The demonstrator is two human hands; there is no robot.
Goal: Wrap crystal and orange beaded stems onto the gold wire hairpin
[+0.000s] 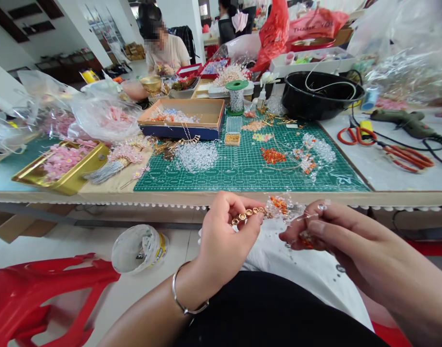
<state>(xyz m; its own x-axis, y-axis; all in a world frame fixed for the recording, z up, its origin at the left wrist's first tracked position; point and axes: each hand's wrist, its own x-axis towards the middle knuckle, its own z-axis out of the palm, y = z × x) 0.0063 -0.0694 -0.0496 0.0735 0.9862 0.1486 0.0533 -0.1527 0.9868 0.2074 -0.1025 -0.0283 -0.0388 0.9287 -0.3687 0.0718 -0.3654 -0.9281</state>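
Observation:
My left hand (231, 236) is closed on a gold metal hair ornament strip (247, 213) with round settings along it. At the strip's right end sits a cluster of clear and orange beads (279, 205). My right hand (331, 231) pinches just right of that cluster, with orange and clear beads partly hidden under its fingers; whether they join the strip I cannot tell. Both hands are above my lap, in front of the table edge. On the green cutting mat (221, 179) lie clear beads (197, 155), orange beads (273, 155) and a beaded spray (308, 164).
A gold tin (74, 178) of pink flowers stands at left, near an open box (184, 130). Behind are a wire spool (236, 100) and black basin (320, 103). Pliers (410, 156), scissors (356, 135) and a glue gun (405, 120) lie right. A person (166, 50) sits opposite.

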